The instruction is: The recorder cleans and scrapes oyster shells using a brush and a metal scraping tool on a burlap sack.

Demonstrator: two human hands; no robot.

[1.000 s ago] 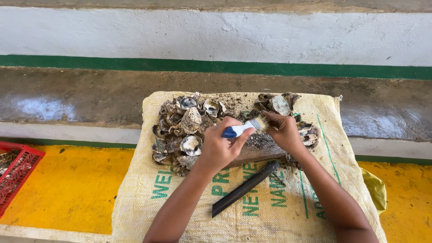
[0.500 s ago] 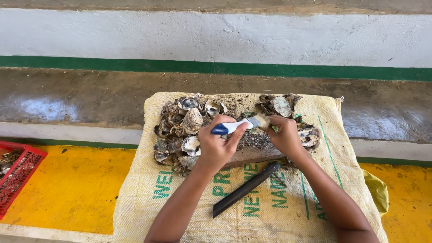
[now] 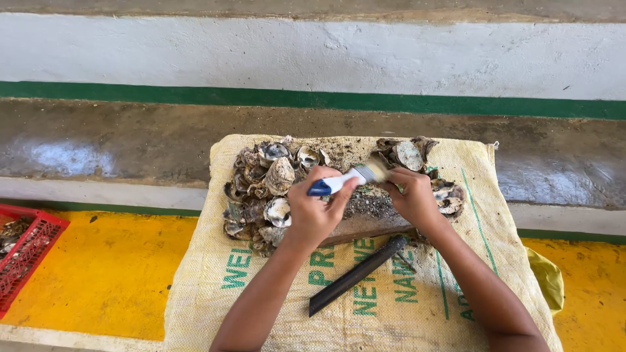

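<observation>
My left hand (image 3: 314, 212) grips a small brush (image 3: 349, 178) with a blue and white handle and pale bristles. The bristles point right, against what my right hand (image 3: 412, 199) holds. That hand is closed on an oyster shell, mostly hidden by the fingers. Both hands work over a wooden block (image 3: 365, 221) covered in grit, on a tan woven sack (image 3: 261, 287) with green print. A heap of oyster shells (image 3: 261, 189) lies to the left of my hands. A smaller pile of shells (image 3: 411, 156) sits to the right.
A dark flat metal bar (image 3: 355, 275) lies diagonally on the sack near me. A red plastic crate (image 3: 23, 251) with shells stands at the far left on the yellow floor (image 3: 104, 274). A wet concrete ledge (image 3: 130, 140) and a white wall with a green stripe run behind.
The brush has swung from pointing down-right to sweeping up and right across the shell. My right hand has stayed near the block with only a small shift.
</observation>
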